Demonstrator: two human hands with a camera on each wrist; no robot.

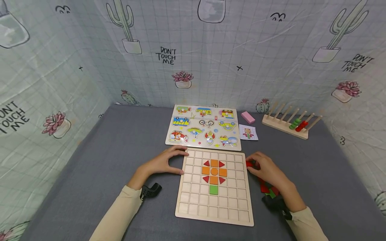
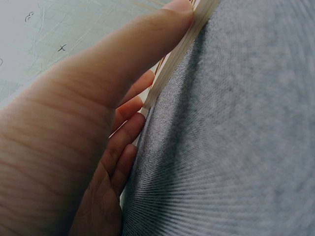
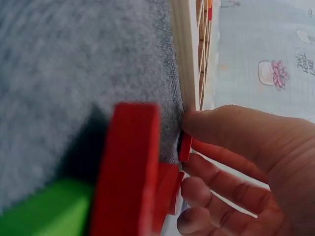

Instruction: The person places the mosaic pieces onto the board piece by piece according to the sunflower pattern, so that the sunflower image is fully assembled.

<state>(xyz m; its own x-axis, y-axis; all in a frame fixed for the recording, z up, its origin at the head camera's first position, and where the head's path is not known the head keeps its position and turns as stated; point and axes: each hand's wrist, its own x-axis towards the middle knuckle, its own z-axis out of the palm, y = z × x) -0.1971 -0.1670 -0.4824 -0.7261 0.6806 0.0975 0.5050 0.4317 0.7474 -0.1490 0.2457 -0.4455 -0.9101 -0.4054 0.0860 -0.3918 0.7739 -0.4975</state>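
A wooden grid board (image 1: 199, 211) lies flat on the grey cloth, with orange squares (image 1: 214, 163), an orange disc (image 1: 214, 171), red triangles (image 1: 221, 180) and a green square (image 1: 213, 190) set in its cells. My left hand (image 1: 164, 160) rests at the board's left edge, thumb and fingers spread against it. At the right edge, my right hand (image 1: 265, 169) pinches a red piece (image 3: 185, 147) between thumb and fingers, close against the board's side; its shape is mostly hidden. Loose red pieces (image 1: 264, 188) and green pieces (image 1: 272, 193) lie partly under the right wrist.
Behind the board lies a vehicle puzzle (image 1: 199, 125). To its right are a pattern card (image 1: 248, 133), a pink block (image 1: 248, 117) and a wooden peg rack (image 1: 284, 127) with green and red beads. A printed cloth (image 1: 205, 50) hangs behind.
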